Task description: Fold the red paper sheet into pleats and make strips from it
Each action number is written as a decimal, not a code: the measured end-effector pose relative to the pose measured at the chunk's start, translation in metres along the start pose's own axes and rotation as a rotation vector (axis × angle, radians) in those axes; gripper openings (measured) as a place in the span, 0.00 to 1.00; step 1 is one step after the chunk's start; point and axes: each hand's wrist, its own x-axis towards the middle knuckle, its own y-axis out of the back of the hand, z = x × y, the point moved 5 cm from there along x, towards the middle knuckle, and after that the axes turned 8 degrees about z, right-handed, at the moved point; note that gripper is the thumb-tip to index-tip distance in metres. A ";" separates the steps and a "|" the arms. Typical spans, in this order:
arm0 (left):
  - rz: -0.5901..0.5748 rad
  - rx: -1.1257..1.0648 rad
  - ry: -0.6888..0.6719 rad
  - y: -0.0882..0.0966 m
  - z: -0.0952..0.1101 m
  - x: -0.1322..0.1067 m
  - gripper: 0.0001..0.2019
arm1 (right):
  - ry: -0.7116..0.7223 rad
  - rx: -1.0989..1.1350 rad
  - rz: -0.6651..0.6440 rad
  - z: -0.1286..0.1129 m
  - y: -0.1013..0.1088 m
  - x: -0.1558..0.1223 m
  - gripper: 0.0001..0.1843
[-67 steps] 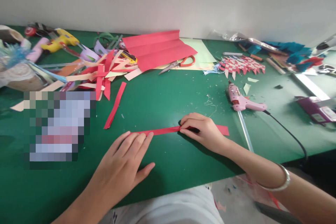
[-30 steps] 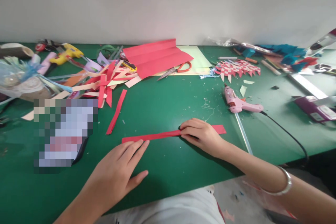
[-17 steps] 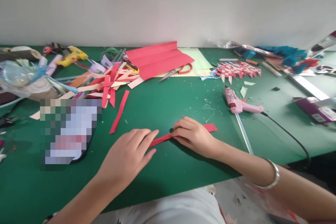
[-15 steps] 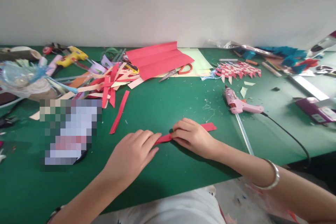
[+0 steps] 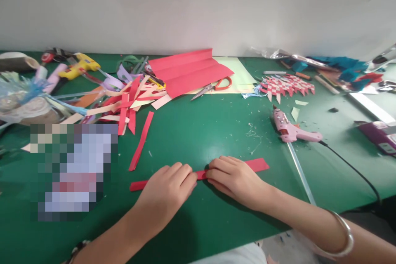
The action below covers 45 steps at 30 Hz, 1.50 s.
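Note:
A long red paper strip (image 5: 259,165) lies across the green table near its front, partly covered by both hands. My left hand (image 5: 173,185) is closed on its left half, fingers curled over the paper, and the narrow left end sticks out past the wrist side. My right hand (image 5: 235,177) pinches the strip a little further right, with a short stretch of red showing between the hands. The right part looks wider and flatter than the left. A second red strip (image 5: 141,142) lies beyond my left hand.
A pink glue gun (image 5: 289,128) with a cord lies at right. Orange-handled scissors (image 5: 216,87) rest by folded red paper (image 5: 190,72). Woven red-and-white pieces (image 5: 286,86), a pile of paper strips (image 5: 130,101) and a yellow glue gun (image 5: 81,67) line the back. A pixelated patch covers something at left.
My left hand's fingers have curled down onto the strip, whose left end now shows. Both hands and the strip sit lower in the view, which has shifted slightly.

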 end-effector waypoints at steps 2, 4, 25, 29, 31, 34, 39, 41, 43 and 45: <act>0.010 -0.041 0.050 0.000 -0.001 -0.002 0.11 | -0.016 0.016 -0.009 -0.001 -0.003 0.002 0.13; 0.009 -0.078 0.101 -0.001 -0.003 -0.003 0.12 | -0.057 0.042 -0.001 -0.001 -0.005 0.005 0.13; -0.021 -0.150 0.266 -0.003 -0.022 -0.007 0.13 | -0.141 0.027 0.028 -0.003 -0.008 0.015 0.15; -0.017 -0.140 0.262 -0.002 -0.022 -0.007 0.13 | -0.142 0.027 0.031 -0.001 -0.009 0.016 0.15; -0.011 -0.124 0.257 -0.001 -0.022 -0.007 0.13 | -0.140 0.020 0.026 0.000 -0.009 0.017 0.15; -0.004 -0.081 0.242 0.001 -0.019 -0.007 0.14 | -0.142 0.007 0.021 0.000 -0.008 0.017 0.15; 0.007 0.014 0.204 0.009 -0.022 -0.008 0.15 | -0.143 0.001 0.013 -0.001 -0.008 0.016 0.11; 0.033 0.050 0.196 0.019 -0.033 -0.011 0.12 | -0.148 0.003 0.010 0.000 -0.009 0.016 0.10; 0.086 0.121 0.222 0.033 -0.050 -0.016 0.08 | -0.153 0.004 0.005 0.000 -0.009 0.015 0.10; 0.056 0.263 0.304 0.044 -0.071 -0.024 0.15 | -0.155 0.005 0.002 0.000 -0.010 0.015 0.10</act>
